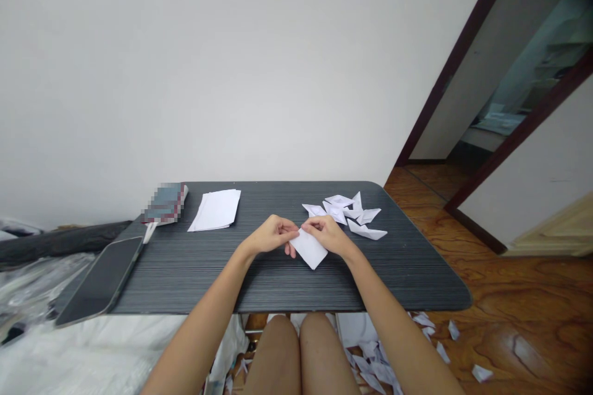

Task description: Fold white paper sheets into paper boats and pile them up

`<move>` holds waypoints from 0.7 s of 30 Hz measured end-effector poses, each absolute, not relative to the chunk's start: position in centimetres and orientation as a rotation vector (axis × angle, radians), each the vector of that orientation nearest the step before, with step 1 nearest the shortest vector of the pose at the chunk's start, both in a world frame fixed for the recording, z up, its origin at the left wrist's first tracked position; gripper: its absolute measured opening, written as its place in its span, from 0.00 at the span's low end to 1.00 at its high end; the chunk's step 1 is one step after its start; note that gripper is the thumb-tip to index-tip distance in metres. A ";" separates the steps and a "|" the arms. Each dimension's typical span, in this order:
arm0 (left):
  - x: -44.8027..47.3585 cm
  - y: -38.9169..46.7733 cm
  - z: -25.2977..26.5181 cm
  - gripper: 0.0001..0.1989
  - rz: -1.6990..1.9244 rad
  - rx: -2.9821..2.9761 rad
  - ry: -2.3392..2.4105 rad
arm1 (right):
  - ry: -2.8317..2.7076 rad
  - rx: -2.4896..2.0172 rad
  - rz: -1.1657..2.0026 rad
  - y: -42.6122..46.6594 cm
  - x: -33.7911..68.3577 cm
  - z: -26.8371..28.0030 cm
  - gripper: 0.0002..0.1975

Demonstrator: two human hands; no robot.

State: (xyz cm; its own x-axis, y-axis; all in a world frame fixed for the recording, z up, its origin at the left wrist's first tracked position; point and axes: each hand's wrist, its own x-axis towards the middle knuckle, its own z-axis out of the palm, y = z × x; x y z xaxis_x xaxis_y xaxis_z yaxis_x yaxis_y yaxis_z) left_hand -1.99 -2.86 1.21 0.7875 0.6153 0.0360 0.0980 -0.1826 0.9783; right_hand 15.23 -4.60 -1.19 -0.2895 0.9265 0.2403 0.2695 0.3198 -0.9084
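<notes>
So on my end the white paper piece (312, 251) is at the middle of the worktop (194, 284), one corner pointing back at me, and both hands are on it: left grip (279, 236) has the far-left corner pinched between thumb and fingers, right grip (325, 234) is closed on the far end just beside it. Can't tell if it's touching the surface. For a clean crease I'd match the edges first, pin one corner with a thumb, then slide the other outward, light pressure before firm. Thin paper probably skews easily. Also, mind the folded paper shapes (334, 212) just past my right knuckles, easy to bump.
</notes>
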 end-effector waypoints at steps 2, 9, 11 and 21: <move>-1.9 -2.9 1.3 0.16 0.529 1.702 0.566 | -1.723 -1.075 0.993 -4.4 15.0 -1.3 0.14; -2.0 -2.3 0.8 0.14 0.638 1.631 0.597 | -1.506 -1.159 0.948 -4.0 15.1 -1.3 0.21; -2.2 -2.0 0.7 0.13 0.698 1.608 0.617 | -1.558 -1.130 1.031 -4.2 15.5 -1.1 0.20; -1.0 -2.3 -0.6 0.16 0.839 1.634 0.802 | -1.690 -1.090 0.895 -4.5 14.4 -1.4 0.15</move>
State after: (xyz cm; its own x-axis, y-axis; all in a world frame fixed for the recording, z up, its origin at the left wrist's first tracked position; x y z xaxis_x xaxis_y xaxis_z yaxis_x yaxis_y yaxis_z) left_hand -0.96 -2.34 -0.56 0.5235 0.8432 0.1219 0.0833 -0.1930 0.9777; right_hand 14.43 -4.51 -1.41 -0.1999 0.9328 0.2999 0.2760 0.3473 -0.8962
